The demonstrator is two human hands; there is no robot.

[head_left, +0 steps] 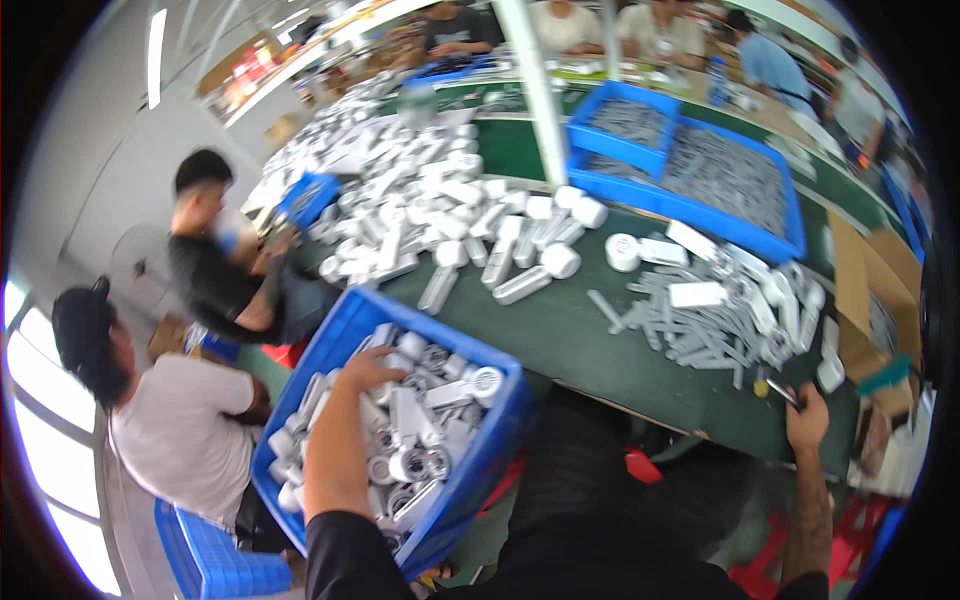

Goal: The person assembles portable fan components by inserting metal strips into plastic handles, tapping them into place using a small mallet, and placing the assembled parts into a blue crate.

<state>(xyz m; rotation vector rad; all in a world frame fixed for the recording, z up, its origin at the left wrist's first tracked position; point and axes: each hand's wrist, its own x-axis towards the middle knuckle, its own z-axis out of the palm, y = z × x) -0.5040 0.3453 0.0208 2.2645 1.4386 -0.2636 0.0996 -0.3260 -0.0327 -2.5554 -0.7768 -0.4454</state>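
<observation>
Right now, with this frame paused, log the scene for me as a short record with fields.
left hand: at the white parts in a blue crate; grip unclear
right hand: holds a slim tool by the table's near right edge; exact type unclear
surface: green table
on table: heaped white pieces; grey strips at right
containers: large blue tray of grey pieces; open cardboard box at right
people: two at left, others across the table

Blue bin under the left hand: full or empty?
The blue bin looks well filled: white parts spread across its visible inside, with the left hand over them. Their depth cannot be told.
</observation>
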